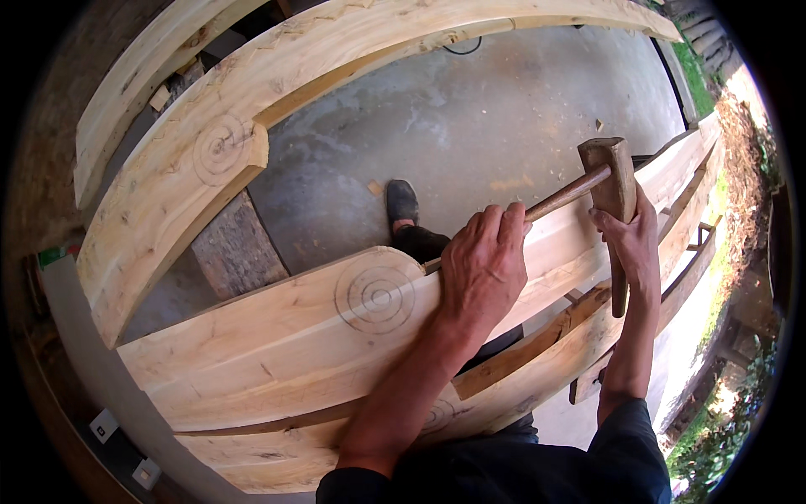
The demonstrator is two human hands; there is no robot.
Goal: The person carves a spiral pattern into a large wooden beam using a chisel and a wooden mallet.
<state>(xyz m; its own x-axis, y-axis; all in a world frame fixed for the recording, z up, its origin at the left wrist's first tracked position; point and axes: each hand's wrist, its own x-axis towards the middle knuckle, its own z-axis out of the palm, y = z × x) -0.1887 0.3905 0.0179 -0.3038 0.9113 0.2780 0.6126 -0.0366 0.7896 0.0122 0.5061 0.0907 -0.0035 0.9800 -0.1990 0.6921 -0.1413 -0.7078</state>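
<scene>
My left hand [485, 267] is closed around the wooden handle [571, 191] of what looks like an adze. The tool's long brown head [608, 164] is blocky at the top and tapers downward. Closed about the middle of that head is my right hand [631, 239], its thumb on the near side and the other fingers partly hidden. Both hands hold the adze just above a long pale timber [277, 353]. Pencilled concentric circles [374, 299] mark this timber's rounded end, left of my left forearm. The handle's end passes behind my left hand.
Another curved timber [180, 185] with circles arches across the far side. A rough wood block [239, 248] lies beneath it. More shaped timbers [537, 365] lie close to my body. One shoe [402, 202] rests on the concrete floor [336, 176], which has scattered chips.
</scene>
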